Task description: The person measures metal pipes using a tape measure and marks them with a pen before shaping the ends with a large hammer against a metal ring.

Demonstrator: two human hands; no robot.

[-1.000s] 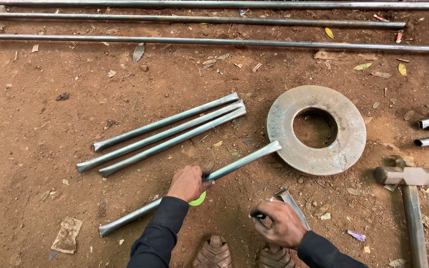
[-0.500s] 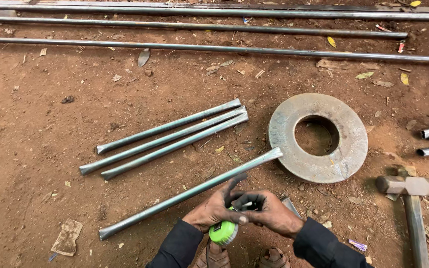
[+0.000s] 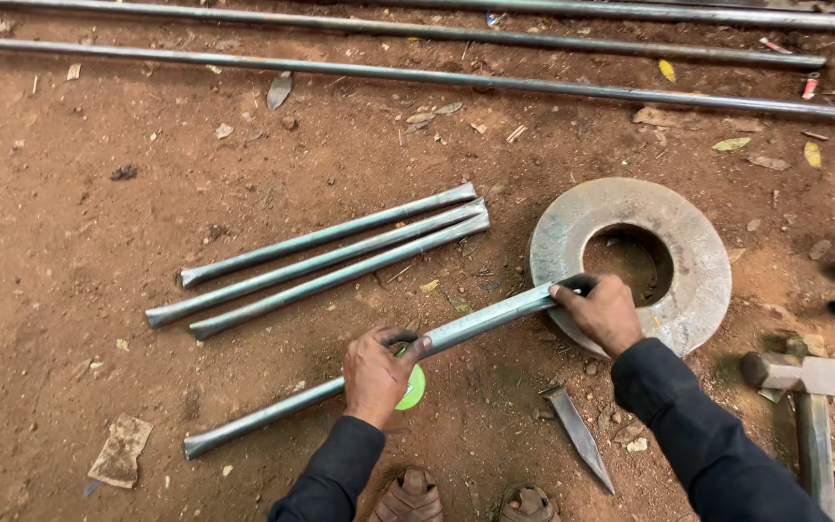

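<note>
Measuring step, I judge: tape along metal pipe [image 3: 282,411], lying on dirt, far end on steel ring [image 3: 707,280]. Left hand [image 3: 376,372] fingers curled, pinning green tape measure [image 3: 412,388] on pipe. Right hand [image 3: 606,311] fingers pressed together at pipe end. Next calls for steady hold.

grey steel pipe [image 3: 359,372], bright green tape measure [image 3: 412,389], reddish-brown dirt ground [image 3: 70,222]

left hand [image 3: 376,372]: our fingers curled, palm down, near our body | right hand [image 3: 603,309]: reached further forward, fingertips pinched, both sleeves dark
</note>
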